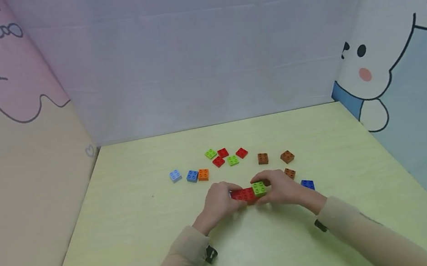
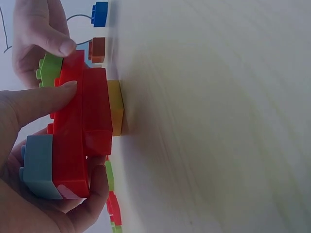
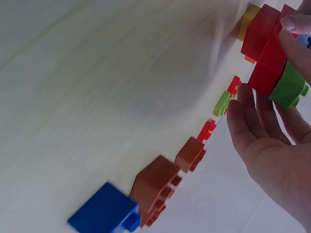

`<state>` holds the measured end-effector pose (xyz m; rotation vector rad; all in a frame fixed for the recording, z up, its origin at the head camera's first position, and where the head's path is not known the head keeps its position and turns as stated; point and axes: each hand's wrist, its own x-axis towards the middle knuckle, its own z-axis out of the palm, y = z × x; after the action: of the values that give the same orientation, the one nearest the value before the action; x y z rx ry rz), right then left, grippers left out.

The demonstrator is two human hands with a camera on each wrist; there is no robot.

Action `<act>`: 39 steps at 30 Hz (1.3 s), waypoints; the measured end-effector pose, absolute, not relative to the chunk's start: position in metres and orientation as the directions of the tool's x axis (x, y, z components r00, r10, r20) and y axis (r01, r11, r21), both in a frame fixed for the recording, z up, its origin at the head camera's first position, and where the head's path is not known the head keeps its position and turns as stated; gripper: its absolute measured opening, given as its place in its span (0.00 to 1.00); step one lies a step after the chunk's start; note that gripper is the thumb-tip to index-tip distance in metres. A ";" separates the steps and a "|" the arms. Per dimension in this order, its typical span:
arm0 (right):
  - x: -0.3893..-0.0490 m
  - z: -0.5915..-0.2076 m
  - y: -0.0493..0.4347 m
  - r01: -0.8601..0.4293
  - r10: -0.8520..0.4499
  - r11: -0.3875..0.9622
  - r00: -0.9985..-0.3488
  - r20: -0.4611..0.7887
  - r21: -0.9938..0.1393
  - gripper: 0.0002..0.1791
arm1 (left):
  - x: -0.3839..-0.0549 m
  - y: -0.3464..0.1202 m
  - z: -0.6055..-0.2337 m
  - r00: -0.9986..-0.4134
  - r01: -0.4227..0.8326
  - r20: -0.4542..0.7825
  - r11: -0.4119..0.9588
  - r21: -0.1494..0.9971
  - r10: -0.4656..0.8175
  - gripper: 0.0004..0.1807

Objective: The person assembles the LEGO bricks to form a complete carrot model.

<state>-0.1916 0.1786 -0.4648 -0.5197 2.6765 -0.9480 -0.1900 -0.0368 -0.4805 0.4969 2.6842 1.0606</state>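
Observation:
A stack of toy building bricks stands at the middle of the table. It has a yellow brick (image 2: 115, 108) at the bottom, a shorter red brick (image 2: 97, 111) above, then a long red brick (image 2: 70, 124). On top of the long one sit a light blue brick (image 2: 39, 166) at the left end and a green brick (image 1: 259, 188) at the right end. My left hand (image 1: 219, 199) grips the left end, thumb on the near side and fingers behind. With thumb and fingers, my right hand (image 1: 281, 187) holds the right end around the green brick.
Behind the stack lie loose red bricks (image 1: 242, 152) and green bricks (image 1: 210, 153). To their left are a pale blue brick (image 1: 175, 176), a blue brick (image 1: 192, 176) and an orange brick (image 1: 203, 175). Brown bricks (image 1: 263, 158) and a dark blue brick (image 1: 308, 184) lie to the right.

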 end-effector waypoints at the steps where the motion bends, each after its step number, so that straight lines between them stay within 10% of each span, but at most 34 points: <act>1: -0.191 -0.465 0.181 -0.248 -0.411 0.727 -0.905 -0.115 -0.640 0.29 | -0.190 -0.037 -0.481 -0.922 0.232 -0.068 0.686 0.690 0.381 0.19; 27: -0.200 -0.476 0.247 -0.315 -0.283 0.799 -0.949 0.141 -0.513 0.24 | -0.190 -0.041 -0.482 -0.932 0.206 -0.080 0.697 0.687 0.354 0.19; 39: -0.206 -0.489 0.256 -0.263 -0.275 0.848 -0.961 0.042 -0.461 0.27 | -0.190 -0.038 -0.482 -0.926 0.206 -0.091 0.692 0.692 0.367 0.19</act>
<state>-0.2063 0.2564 -0.4888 -0.4354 2.9951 -0.7410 -0.1904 -0.0385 -0.4819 0.4600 2.6800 1.0570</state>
